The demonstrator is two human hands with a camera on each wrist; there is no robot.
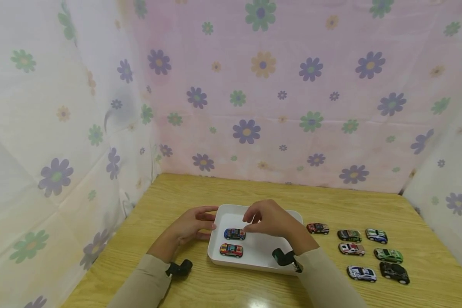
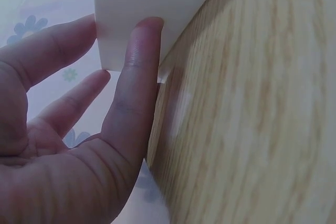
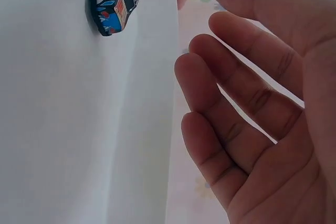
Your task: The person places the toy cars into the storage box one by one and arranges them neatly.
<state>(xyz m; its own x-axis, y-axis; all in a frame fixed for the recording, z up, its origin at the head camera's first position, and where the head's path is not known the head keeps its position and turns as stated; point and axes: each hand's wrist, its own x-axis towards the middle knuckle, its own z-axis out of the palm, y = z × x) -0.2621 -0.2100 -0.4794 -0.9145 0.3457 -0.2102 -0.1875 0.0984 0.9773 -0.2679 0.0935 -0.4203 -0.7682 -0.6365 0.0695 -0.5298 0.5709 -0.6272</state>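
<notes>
A white tray (image 1: 259,252) holds two toy cars on its left side. One is a blue toy car (image 1: 235,234) with orange and red markings; nearer the front edge is a red and yellow toy car (image 1: 231,250). My left hand (image 1: 194,224) rests against the tray's left end, and in the left wrist view its fairly straight fingertips touch the white outer wall (image 2: 118,3). Over the tray, just right of the blue car, hovers my right hand (image 1: 269,220). Its fingers are loosely bent with nothing between them, as the right wrist view (image 3: 247,93) confirms.
Right of the tray, several toy cars stand on the wooden table (image 1: 254,291), among them a red and black car (image 1: 318,228), a green car (image 1: 388,255), a white car (image 1: 362,273) and a black car (image 1: 394,272). Flowered cloth (image 1: 277,141) hangs behind and at both sides.
</notes>
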